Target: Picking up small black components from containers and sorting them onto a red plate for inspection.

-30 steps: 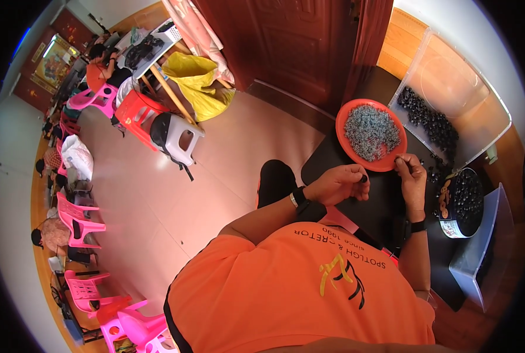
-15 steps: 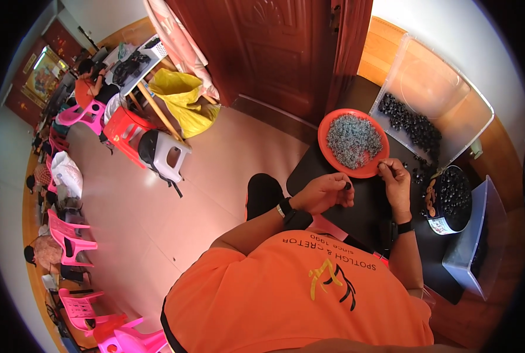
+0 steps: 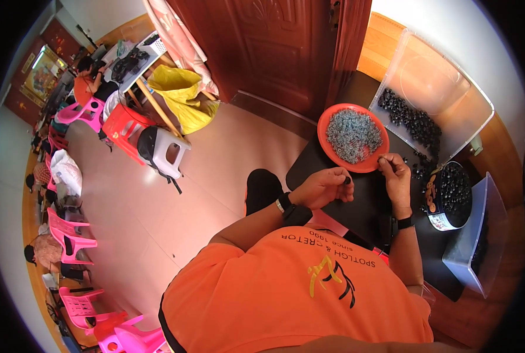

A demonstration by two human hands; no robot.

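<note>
Hands meet over our black table (image 3: 362, 206): left hand (image 3: 324, 187) pinches a small black piece (image 3: 347, 180), right hand (image 3: 395, 172) curls beside the orange plate (image 3: 327, 120), grip unclear.

Before me: a black table (image 3: 362, 206), my left hand (image 3: 324, 187) and right hand (image 3: 396, 176) above its near part, well apart from each other.
Left hand: a small black part (image 3: 347, 180) at my fingertips.
Beyond my hands: a round orange plate (image 3: 327, 123) on the table, a heap of grey metal bits (image 3: 354, 135) in it.
Right of the plate: a clear plastic tray (image 3: 450, 100) with black pieces (image 3: 412, 120) inside.
Right of my right hand: a round tin (image 3: 436, 197) holding black pieces.
Far left: pink plastic chairs (image 3: 68, 235) along the floor.
</note>
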